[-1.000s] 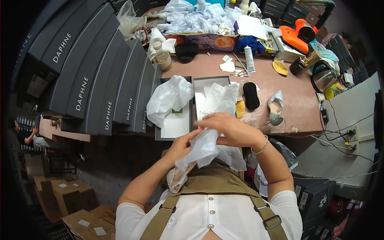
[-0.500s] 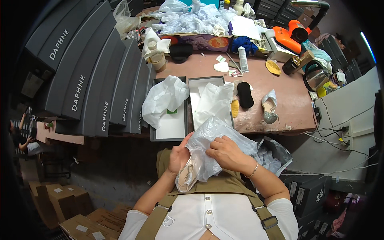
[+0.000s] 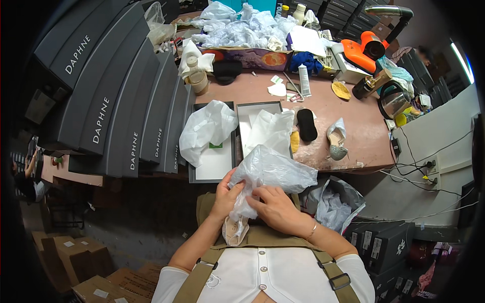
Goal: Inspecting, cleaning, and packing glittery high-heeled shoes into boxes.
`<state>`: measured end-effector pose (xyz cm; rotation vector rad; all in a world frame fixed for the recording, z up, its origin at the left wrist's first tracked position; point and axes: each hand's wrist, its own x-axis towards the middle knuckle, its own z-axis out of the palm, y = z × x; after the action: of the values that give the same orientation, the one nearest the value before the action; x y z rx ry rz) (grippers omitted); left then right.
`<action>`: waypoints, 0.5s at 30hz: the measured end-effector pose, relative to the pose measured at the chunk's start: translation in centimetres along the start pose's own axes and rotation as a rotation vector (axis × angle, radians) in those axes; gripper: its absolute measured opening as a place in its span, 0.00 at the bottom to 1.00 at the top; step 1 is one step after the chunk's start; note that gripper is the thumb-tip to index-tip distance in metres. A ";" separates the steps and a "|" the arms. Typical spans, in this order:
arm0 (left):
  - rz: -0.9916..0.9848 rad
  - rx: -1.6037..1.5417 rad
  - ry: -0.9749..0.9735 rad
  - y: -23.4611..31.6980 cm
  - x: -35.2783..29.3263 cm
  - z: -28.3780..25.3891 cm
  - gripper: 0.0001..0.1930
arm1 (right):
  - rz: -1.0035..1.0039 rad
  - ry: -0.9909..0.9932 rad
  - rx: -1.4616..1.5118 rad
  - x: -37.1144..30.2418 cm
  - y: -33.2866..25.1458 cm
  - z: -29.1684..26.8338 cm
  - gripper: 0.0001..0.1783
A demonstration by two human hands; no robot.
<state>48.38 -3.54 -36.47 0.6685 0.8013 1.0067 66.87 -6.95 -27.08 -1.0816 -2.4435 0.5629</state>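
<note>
Close in front of my body, my left hand (image 3: 226, 198) grips a light-coloured shoe (image 3: 235, 233); the heel end shows, while the toe end is hidden under thin white plastic wrapping (image 3: 273, 169). My right hand (image 3: 277, 208) is closed on the gathered wrapping beside the left fingers. Just beyond, on the table edge, stands an open grey shoebox (image 3: 217, 174) with crumpled white paper (image 3: 212, 126). To its right is a second open box (image 3: 258, 107), also holding white paper (image 3: 269, 130). A glittery silver shoe (image 3: 337, 140) sits apart on the table's right side.
Stacked dark shoeboxes (image 3: 106, 101) rise at the left. A carton of crumpled wrapping (image 3: 242, 30) stands at the back. A black oval pad (image 3: 306, 125), a white tube (image 3: 304, 81) and a glass pot (image 3: 394, 101) occupy the table. A bag of wrapping (image 3: 336, 204) is below right.
The wrapping has been gathered in around the shoe and covers less width. My right hand has moved slightly down and left, closer to my left hand.
</note>
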 end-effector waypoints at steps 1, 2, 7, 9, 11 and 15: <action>0.001 -0.004 -0.011 0.3 0.1 0.0 0.25 | -0.032 -0.008 0.099 0.1 0.4 -1.3 0.28; 0.003 -0.008 -0.021 0.7 0.2 -0.1 0.25 | 0.193 -0.068 0.387 0.1 0.9 -3.5 0.31; -0.018 0.069 -0.219 2.3 0.3 0.1 0.27 | 0.332 0.144 0.340 0.8 8.2 -5.2 0.21; -0.003 0.109 -0.150 2.6 -0.3 0.4 0.28 | 0.477 -0.042 0.451 0.6 9.8 -4.8 0.17; 0.002 0.119 -0.080 2.7 -0.2 0.4 0.28 | 0.492 0.018 0.443 0.8 10.1 -4.3 0.14; 0.074 0.139 0.049 1.6 0.9 -0.5 0.29 | 0.527 0.031 0.434 2.6 8.9 -4.1 0.12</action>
<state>47.48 -2.02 -35.72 0.8004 0.9006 1.0442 72.71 1.32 -27.66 -1.5124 -1.8627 1.1612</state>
